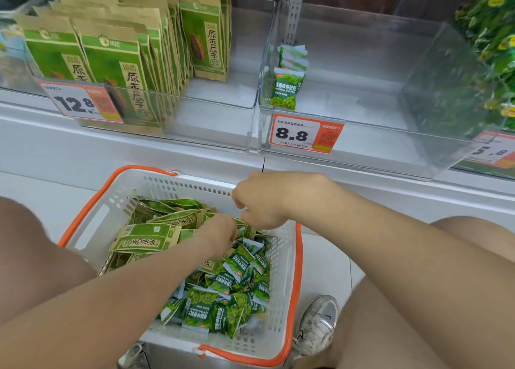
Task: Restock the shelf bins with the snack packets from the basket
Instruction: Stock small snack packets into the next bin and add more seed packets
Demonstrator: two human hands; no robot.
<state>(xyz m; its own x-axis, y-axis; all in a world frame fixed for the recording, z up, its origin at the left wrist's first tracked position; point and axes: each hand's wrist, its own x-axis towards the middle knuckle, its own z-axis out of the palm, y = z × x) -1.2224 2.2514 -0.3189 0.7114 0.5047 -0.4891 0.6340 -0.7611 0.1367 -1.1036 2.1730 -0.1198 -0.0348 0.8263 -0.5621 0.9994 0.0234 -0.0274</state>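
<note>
The left hand (220, 236) reaches down into the white plastic basket with orange handles (195, 184). Its fingertips are buried among the packets, so its grip cannot be told. The right hand (262, 201) hovers over the basket's far rim, just right of and beyond the left hand, with its fingers curled. Whether they pinch anything cannot be told. The two hands are close together.

Inside the basket, small green pea packets (239, 282) are heaped in the near and right part. Larger kraft-paper and green seed pouches (150, 236) lie in the left and far part. The basket stands on the white tiled floor (328, 260) between the person's bare knees, with a grey-white sneaker (320, 324) just to its right.

Beyond the basket runs the white shelf (139, 151).
- **Middle:** the middle clear plastic bin (362, 137) holds a short upright row of pea packets (287, 89) against its left wall. An orange price tag reading 8.8 (305, 134) is on its front.
- **Left:** the left clear plastic bin (211, 134) holds upright rows of shelved seed pouches (111, 62) behind a price tag reading 12.8 (80, 103).
- **Right:** the right clear bin (446, 95) shows blurred green packaging.
</note>
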